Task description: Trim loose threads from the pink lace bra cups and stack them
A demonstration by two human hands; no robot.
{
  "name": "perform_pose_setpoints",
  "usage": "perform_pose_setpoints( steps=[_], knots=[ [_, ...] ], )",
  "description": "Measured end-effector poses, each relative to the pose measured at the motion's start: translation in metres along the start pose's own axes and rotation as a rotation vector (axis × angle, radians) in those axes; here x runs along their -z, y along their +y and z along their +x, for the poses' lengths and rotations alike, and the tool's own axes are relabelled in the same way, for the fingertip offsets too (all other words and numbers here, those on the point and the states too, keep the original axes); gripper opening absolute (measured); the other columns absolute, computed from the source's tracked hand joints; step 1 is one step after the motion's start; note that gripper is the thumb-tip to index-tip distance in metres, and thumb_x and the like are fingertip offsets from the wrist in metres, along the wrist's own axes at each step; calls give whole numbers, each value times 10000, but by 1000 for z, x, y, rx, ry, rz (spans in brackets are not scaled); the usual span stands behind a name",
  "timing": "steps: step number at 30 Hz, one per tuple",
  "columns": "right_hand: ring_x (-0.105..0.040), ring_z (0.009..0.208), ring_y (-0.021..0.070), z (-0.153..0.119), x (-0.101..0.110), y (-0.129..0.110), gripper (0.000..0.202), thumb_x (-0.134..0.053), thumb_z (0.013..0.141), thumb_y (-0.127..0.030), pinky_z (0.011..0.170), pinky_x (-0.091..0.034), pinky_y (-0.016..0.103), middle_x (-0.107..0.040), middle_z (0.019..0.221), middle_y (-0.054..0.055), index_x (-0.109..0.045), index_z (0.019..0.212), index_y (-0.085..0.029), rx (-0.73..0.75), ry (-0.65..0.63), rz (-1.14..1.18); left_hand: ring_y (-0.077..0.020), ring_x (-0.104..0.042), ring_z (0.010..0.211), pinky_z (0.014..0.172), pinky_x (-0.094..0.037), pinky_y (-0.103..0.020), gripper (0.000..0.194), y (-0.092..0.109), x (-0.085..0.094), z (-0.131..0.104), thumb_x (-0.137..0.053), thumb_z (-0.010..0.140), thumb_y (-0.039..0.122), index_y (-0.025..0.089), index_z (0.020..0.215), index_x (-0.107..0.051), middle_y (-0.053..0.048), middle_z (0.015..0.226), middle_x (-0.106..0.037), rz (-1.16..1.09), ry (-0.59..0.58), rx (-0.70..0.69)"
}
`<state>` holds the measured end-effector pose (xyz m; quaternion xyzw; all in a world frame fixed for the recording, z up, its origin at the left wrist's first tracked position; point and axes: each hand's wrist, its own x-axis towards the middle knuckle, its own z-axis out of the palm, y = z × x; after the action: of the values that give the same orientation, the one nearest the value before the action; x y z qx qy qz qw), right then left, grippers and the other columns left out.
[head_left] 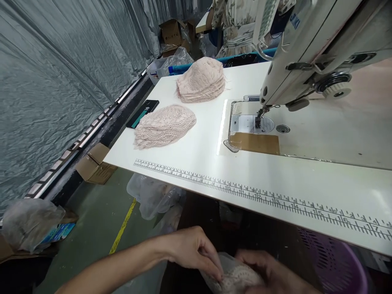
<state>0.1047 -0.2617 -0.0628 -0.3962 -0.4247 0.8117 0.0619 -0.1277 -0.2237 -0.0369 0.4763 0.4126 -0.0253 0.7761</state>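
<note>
1. Down below the counter (196, 163) edge, the left hand (191, 249) pinches a pink lace piece (235, 277), grip closed on it.
2. The right hand (269, 269) clasps the same lace from beneath.
3. Two lace stacks (165, 124) lie near the sewing machine (312, 45).

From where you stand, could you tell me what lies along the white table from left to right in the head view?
Phone → nearer stack of pink lace pieces → farther stack of pink lace pieces → needle plate → sewing machine. The printed ruler runs along the table's near edge.
</note>
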Motion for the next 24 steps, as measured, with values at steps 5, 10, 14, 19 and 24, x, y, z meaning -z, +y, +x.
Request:
perform_pose_setpoints(
  steps=[5,10,14,19,24],
  knots=[
    [-414,686,130,-7,14,8,421,-709,690,-593,616,-305,243,-495,720,-36,-615,804,-199,82,26,-43,-167,-693,794,785,-516,-197,608,9,8,-5,-759,518,685,194,876,-776,-24,810,-747,32,-96,-47],
    [-437,695,137,-10,16,7,425,-669,741,-605,620,-310,249,-491,695,-32,-555,727,-195,105,59,-68,-156,-694,853,813,-479,-152,589,15,9,-6,-703,607,697,212,935,-768,-17,883,-750,143,-171,-97],
    [-452,702,131,-12,12,-1,374,-718,719,-532,612,-321,230,-513,720,-36,-561,782,-198,87,-13,-33,-163,-694,882,833,-477,-151,612,14,10,-6,-680,632,705,197,965,-760,-23,929,-744,175,-214,-127],
    [-445,667,113,-8,6,-9,334,-718,734,-487,587,-313,218,-514,723,-30,-610,734,-171,135,-29,-50,-182,-689,935,853,-486,-164,624,14,14,-6,-674,648,691,186,1005,-750,-22,951,-742,137,-297,-139],
    [-430,671,109,-8,5,-9,310,-684,760,-466,586,-309,222,-505,756,-30,-572,703,-183,147,7,-123,-189,-684,934,854,-482,-173,652,17,14,-5,-726,601,672,176,1024,-745,-35,966,-739,136,-250,-76]
  ],
)
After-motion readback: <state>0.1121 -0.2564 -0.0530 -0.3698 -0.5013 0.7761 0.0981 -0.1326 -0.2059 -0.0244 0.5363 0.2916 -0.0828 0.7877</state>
